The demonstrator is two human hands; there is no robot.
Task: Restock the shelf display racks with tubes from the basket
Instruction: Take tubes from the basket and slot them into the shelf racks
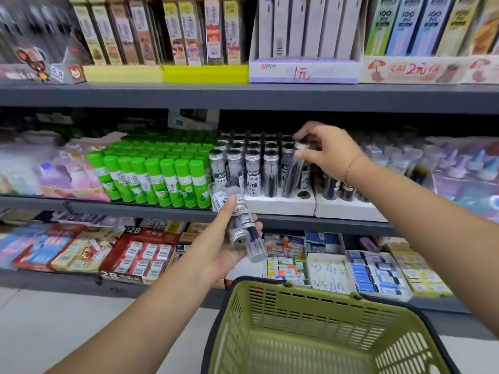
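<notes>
Now, left hand point(220, 248) gripping clear silver-capped tubes point(243, 225), right hand point(328, 155) pinching one cylindrical tube point(294, 171) at white rack point(280, 205)

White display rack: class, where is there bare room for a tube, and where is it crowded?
One empty hole at the rack's front right corner, beside the tube in the right hand. Slots behind and left hold tubes; green glue sticks crowd the left side.

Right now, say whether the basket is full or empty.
Empty where visible: the basket shows only bare lattice inside; near end cropped.
</notes>
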